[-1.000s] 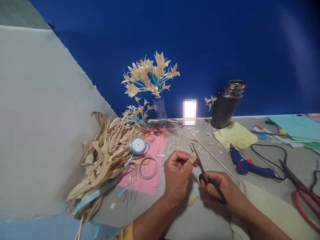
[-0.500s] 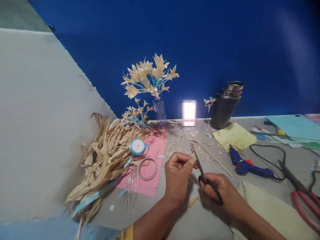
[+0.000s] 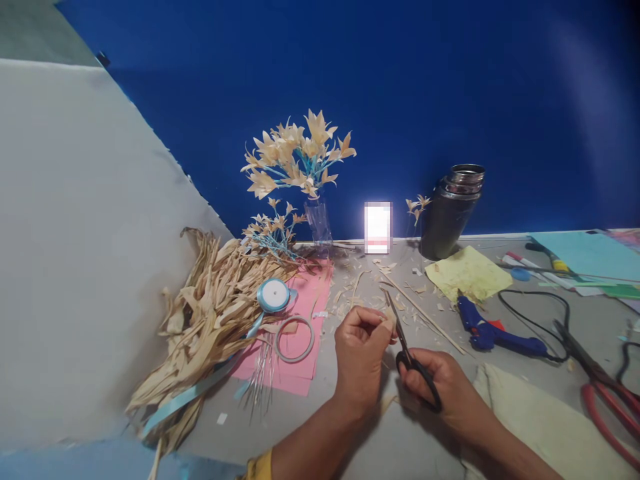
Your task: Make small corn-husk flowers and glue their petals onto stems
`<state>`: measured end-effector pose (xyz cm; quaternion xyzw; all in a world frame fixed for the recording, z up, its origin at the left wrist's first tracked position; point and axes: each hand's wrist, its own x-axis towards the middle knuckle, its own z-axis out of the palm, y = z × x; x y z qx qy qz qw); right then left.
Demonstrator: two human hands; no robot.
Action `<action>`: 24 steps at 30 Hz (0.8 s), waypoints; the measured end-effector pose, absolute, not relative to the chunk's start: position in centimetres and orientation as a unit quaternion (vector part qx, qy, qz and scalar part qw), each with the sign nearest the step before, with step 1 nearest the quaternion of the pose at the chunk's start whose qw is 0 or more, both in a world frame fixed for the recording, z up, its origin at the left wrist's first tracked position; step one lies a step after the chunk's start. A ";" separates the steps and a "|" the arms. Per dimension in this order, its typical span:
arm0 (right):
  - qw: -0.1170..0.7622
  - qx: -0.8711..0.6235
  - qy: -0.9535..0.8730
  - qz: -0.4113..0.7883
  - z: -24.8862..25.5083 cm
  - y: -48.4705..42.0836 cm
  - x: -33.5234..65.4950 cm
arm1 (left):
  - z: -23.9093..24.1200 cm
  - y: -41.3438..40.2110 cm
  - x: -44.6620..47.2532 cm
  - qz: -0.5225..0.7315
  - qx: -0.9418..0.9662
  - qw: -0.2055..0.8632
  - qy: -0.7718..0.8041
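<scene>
Straw-coloured husk piece [image 3: 389, 319] sits just below and right of the middle of the frame, pinched between the thumb and fingers of the left hand [image 3: 362, 352]. That grip is pressed together; the right hand [image 3: 444, 383] has its grip wrapped round the handles of the black-handled scissors [image 3: 399, 325], whose slightly parted blades slant up beside the piece.

Over the last second the left hand has edged rightward, closer to the scissors, while the right hand holds nearly the same place. I read this as bringing the piece in to the blades; no fresh cut shows.

Most of the husk piece is hidden behind fingertips, so its shape and whether a blade touches it cannot be told. Left wrist and shadow partly cover a curled scrap [image 3: 389, 403] lower centre. At centre, a glowing rectangle [image 3: 379, 228] is pixelated beyond reading; lower right, red-handled scissors [image 3: 580, 351] run off the edge.
</scene>
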<state>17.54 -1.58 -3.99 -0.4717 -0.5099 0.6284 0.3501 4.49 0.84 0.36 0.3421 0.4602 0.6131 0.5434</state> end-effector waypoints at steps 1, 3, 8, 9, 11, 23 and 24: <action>0.350 -0.473 -0.511 0.627 -3.9 -1.6 17.5 | 0.4 0.8 4.6 0.613 0.347 0.538 0.463; 0.353 -0.471 -0.506 0.630 -3.9 -1.5 17.5 | 0.4 0.8 4.7 0.613 0.356 0.527 0.468; 0.367 -0.462 -0.488 0.643 -4.2 -1.8 17.3 | 0.1 0.8 4.9 0.617 0.377 0.498 0.480; 0.370 -0.462 -0.489 0.641 -4.4 -1.8 17.3 | -0.1 0.8 4.9 0.618 0.380 0.495 0.480; 0.375 -0.460 -0.493 0.637 -4.6 -1.9 17.3 | -0.3 0.8 5.1 0.621 0.381 0.495 0.473; 0.370 -0.524 -0.538 0.546 -3.7 -0.2 19.4 | 0.0 0.9 4.6 0.623 0.356 0.547 0.431; 0.356 -0.544 -0.552 0.523 -3.6 -0.1 19.8 | 0.0 0.9 4.4 0.626 0.362 0.542 0.428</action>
